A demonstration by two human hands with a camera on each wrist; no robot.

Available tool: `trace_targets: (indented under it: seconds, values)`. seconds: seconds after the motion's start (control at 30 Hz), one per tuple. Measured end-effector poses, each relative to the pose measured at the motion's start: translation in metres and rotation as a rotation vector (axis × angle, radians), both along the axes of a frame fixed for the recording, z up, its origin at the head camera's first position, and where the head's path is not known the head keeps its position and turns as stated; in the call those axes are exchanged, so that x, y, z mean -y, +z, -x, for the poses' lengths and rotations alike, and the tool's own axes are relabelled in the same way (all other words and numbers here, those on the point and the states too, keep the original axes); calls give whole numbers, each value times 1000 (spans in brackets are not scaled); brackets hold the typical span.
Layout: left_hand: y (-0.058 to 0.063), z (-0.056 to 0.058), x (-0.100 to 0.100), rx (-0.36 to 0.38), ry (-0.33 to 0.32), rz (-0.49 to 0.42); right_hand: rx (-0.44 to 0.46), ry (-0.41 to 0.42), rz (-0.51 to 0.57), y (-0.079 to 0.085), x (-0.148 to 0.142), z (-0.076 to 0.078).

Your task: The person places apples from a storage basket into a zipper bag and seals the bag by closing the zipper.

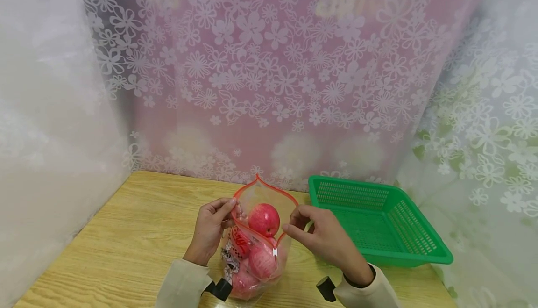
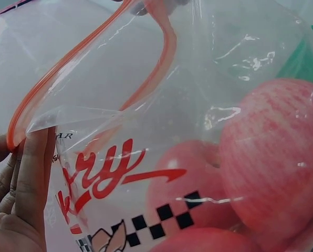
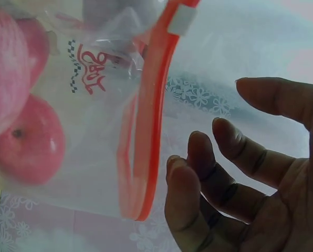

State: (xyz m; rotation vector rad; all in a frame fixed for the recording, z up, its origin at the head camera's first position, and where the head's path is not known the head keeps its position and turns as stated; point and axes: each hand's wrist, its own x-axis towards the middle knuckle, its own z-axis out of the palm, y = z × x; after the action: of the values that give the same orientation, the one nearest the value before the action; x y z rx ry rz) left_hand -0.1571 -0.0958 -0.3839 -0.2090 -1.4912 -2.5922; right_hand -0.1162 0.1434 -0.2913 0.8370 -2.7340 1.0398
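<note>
A clear plastic zip bag with an orange-red zip rim and red lettering stands on the wooden table, its mouth spread wide. Several red apples fill it, the topmost apple sitting just below the rim. My left hand pinches the left side of the rim between thumb and fingers, as the left wrist view shows. At the bag's right side is my right hand; in the right wrist view its loosely bent fingers are apart from the rim, holding nothing. A white slider sits on the zip.
A green plastic basket with slotted sides stands right of the bag, close beyond my right hand. Flower-patterned plastic sheets hang behind and at the sides. The wooden table extends to the left of the bag.
</note>
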Motion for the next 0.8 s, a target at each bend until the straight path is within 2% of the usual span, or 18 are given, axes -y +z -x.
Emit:
trace_targets:
  seconds: [0.13,0.3,0.4,0.67,0.8]
  values:
    - [0,0,0,-5,0,5,28,7,-10,-8,0,-8]
    - [0,1,1,-10,-4,13,76,60,-3,-19,2,-16]
    - [0,0,1,-4,2,21,75,66,0,-26,5,-20]
    - [0,2,0,5,10,45,-5,-22,-91,-39,18,-25]
    - [0,2,-1,13,15,47,-63,-53,-90,-45,22,-25]
